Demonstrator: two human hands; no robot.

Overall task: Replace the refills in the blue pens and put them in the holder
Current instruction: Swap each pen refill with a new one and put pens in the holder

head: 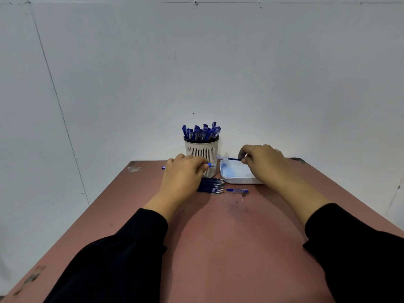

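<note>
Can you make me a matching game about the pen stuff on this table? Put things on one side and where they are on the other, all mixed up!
Things:
1. refill
2. pen barrel
3. pen cap
4. capped blue pens

Places:
A. standing in the holder
B. lying alone on the table, in front of the white tray
C. held in the left hand
D. pinched in the right hand, above the tray

Right pairs: 1-D, 2-C, 3-B, 4-A
</note>
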